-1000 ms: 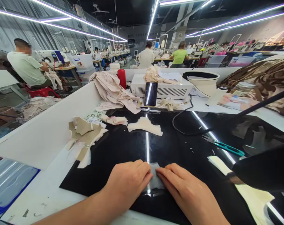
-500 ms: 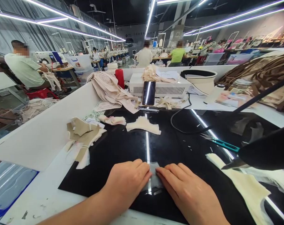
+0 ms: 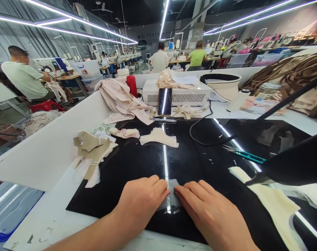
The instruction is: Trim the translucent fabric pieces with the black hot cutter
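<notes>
A small, thin, see-through whitish piece [image 3: 173, 196] lies on the glossy black board [image 3: 137, 164], partly covered by my fingers. My left hand [image 3: 144, 197] is at its left edge, fingers bunched together and pressed down on it. At its right edge, my right hand [image 3: 208, 202] has its fingers closed together with the tips on the piece. Whether it is film or sheer fabric I cannot tell. Beyond the hands lies a cream cut fabric piece [image 3: 159, 137]. Cream fabric pieces [image 3: 273, 205] rest to the right of my right hand.
Teal-handled thread snips [image 3: 249, 156] lie at right, near a dark pointed tool [image 3: 286, 170] jutting in. Tied tan fabric pieces [image 3: 91, 148] sit at left. Behind are a phone [image 3: 165, 101], a white vented box [image 3: 184, 94] and a black cable [image 3: 200, 140]. Several people sit farther off.
The view has shifted slightly. Both hands keep nearly the same place on the see-through piece; nothing else has visibly moved.
</notes>
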The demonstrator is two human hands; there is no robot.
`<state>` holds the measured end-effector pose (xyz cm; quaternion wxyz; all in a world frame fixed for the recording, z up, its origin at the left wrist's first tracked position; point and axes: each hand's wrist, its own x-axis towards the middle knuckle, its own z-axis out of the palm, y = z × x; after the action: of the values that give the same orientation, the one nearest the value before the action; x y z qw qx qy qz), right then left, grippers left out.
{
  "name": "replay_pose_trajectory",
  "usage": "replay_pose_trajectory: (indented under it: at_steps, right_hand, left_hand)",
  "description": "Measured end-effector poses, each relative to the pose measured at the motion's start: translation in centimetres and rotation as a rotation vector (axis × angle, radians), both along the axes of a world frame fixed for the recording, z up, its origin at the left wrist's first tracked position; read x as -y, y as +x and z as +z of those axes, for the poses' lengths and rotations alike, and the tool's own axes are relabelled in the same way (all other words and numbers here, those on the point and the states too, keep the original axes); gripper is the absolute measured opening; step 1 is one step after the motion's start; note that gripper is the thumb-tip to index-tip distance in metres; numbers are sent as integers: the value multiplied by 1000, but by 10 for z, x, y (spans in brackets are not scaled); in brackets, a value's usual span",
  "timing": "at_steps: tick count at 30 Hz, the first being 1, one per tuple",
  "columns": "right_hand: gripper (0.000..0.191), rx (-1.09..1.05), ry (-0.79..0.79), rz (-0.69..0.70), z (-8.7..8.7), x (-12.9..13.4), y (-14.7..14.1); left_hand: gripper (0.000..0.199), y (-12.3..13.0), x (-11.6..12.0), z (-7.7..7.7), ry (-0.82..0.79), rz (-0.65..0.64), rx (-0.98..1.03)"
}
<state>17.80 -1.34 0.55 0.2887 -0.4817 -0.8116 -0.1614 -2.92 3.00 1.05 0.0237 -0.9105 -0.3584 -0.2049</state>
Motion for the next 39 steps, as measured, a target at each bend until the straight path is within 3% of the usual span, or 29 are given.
replay_pose_trajectory:
  at_steps: [7,13,17,22,33,39]
  right_hand:
    - [46,7,14,-2,-2,0,-1]
    - [41,22,4,7,1,-1,-3]
    - [39,14,17,22,0,-1,-2]
    - [37,-17,-18,28,-4,0,0]
    - [37,-23,-20,29,-6,-3,0]
    - [40,20,6,85,6,8,15]
  left_hand:
    - [34,0,-1,1,43,-7,-23]
    - [22,6,1,4,79,-184,66]
    - [24,10,5,0,104,-251,105]
    - [27,13,7,-4,174,-237,112]
    - [28,13,7,-2,166,-226,128]
    - [28,12,8,1,102,-231,154]
